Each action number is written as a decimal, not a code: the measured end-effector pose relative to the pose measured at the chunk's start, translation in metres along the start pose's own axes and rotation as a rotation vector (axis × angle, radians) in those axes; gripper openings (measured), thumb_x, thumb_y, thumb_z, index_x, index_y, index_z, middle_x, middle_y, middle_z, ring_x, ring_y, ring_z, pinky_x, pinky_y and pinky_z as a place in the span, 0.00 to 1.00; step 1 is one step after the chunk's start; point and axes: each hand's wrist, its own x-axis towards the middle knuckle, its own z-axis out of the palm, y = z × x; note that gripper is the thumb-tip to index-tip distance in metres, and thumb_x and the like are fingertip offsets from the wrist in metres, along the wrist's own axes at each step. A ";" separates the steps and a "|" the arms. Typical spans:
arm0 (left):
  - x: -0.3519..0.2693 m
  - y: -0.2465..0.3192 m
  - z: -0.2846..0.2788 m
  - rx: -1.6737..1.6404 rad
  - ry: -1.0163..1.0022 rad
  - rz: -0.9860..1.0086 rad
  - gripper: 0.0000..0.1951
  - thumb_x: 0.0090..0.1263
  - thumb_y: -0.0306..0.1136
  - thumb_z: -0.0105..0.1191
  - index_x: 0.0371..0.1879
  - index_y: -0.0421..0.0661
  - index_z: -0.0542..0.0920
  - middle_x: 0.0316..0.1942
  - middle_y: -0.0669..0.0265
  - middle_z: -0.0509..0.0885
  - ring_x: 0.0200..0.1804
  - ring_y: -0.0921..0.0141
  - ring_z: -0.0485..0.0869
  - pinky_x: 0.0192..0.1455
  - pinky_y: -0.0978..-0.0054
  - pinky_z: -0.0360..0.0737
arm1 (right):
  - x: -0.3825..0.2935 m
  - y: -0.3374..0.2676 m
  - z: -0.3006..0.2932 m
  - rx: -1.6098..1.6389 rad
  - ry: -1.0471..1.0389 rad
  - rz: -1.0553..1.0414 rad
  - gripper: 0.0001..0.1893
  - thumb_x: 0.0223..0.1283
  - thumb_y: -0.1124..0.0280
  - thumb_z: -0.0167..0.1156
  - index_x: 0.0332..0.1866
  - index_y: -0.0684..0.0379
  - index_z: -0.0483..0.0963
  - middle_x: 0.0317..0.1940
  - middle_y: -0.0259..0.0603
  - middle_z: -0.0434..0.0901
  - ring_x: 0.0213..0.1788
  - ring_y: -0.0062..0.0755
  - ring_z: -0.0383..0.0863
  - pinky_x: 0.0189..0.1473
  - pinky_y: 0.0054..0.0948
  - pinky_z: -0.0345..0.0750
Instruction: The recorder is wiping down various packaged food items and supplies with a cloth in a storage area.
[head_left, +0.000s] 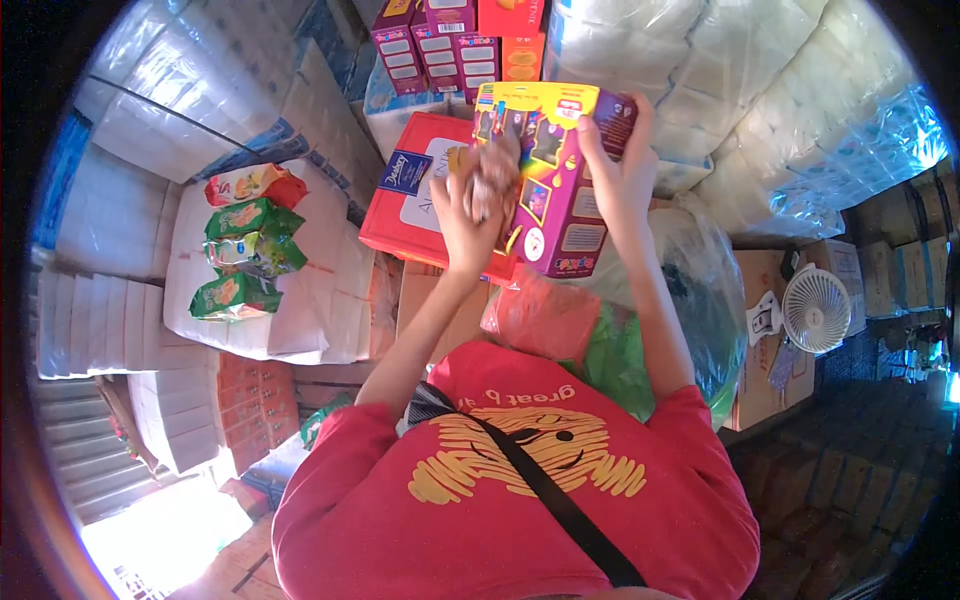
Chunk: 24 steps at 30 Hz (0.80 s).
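Observation:
My right hand (626, 161) grips the upper right corner of a purple and yellow printed carton (574, 199), which stands tilted before me. In my left hand (472, 232) is a brown, partly blurred packet (491, 180), held against the carton's left side. Behind and left of these lies a flat red box (390, 217) with a white panel. A small dark blue packet (406, 173) rests on it. Beyond it stand several purple cartons (439, 60) beside orange and red ones.
Green and red snack packets (238, 214) lie on a white wrapped stack (202, 270) at the left. Large plastic-wrapped bundles (750, 135) rise at the back right. A white fan (816, 309) stands by a cardboard box (784, 390) on the right. Red and green plastic bags (544, 315) lie close to my body.

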 end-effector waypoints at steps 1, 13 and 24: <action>-0.010 0.000 -0.004 0.009 -0.037 -0.036 0.30 0.49 0.22 0.61 0.57 0.46 0.73 0.49 0.53 0.69 0.55 0.51 0.71 0.61 0.57 0.69 | 0.003 0.004 -0.001 0.017 0.017 0.000 0.32 0.59 0.59 0.67 0.62 0.63 0.61 0.32 0.43 0.84 0.31 0.30 0.85 0.36 0.29 0.80; 0.040 0.038 0.014 -0.060 -0.154 0.238 0.26 0.43 0.30 0.69 0.47 0.54 0.81 0.42 0.58 0.72 0.47 0.53 0.74 0.50 0.57 0.73 | 0.007 0.021 -0.014 0.049 0.080 0.044 0.31 0.61 0.60 0.66 0.61 0.65 0.62 0.32 0.43 0.82 0.30 0.27 0.82 0.34 0.27 0.78; 0.045 0.049 -0.016 0.056 -0.239 0.307 0.23 0.39 0.27 0.66 0.41 0.47 0.83 0.38 0.59 0.74 0.46 0.53 0.76 0.47 0.58 0.76 | 0.008 0.021 -0.010 0.020 0.071 0.018 0.31 0.62 0.61 0.65 0.62 0.66 0.60 0.33 0.43 0.83 0.30 0.27 0.83 0.32 0.26 0.78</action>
